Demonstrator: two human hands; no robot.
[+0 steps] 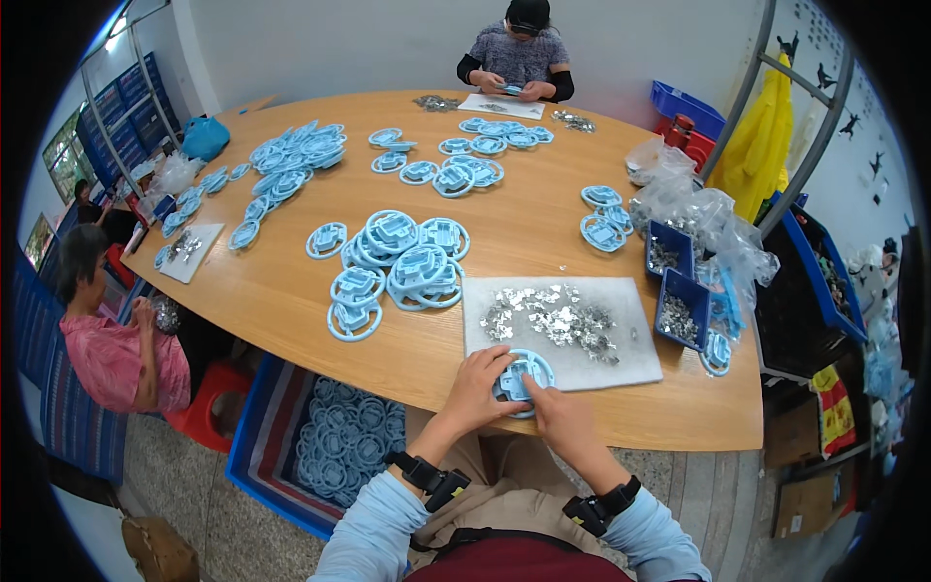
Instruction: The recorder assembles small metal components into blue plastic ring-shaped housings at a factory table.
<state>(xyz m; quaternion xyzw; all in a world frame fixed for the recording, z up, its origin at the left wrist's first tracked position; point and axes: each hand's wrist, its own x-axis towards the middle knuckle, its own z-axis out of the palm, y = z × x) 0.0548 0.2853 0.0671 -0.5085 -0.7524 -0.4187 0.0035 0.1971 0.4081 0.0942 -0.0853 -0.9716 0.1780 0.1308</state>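
Observation:
Near the table's front edge, my left hand [475, 391] is closed around the left rim of a light-blue plastic steering-wheel-shaped part [515, 376]. My right hand [570, 429] grips the same part from the right, its thumb pressed on the moulded middle. Whether a small metal piece sits under that thumb is hidden. Just beyond the hands lies a pale marble-like board [630, 354], which bears a loose spread of small shiny metal pieces [558, 318]. To the left of the board are heaped several more light-blue wheel parts [396, 233].
Two dark-blue trays [683, 320] of metal pieces stand right of the board, by clear plastic bags [713, 209]. A blue crate [254, 456] full of wheel parts sits below the table's left front. Co-workers sit opposite [519, 58] and at left [121, 339].

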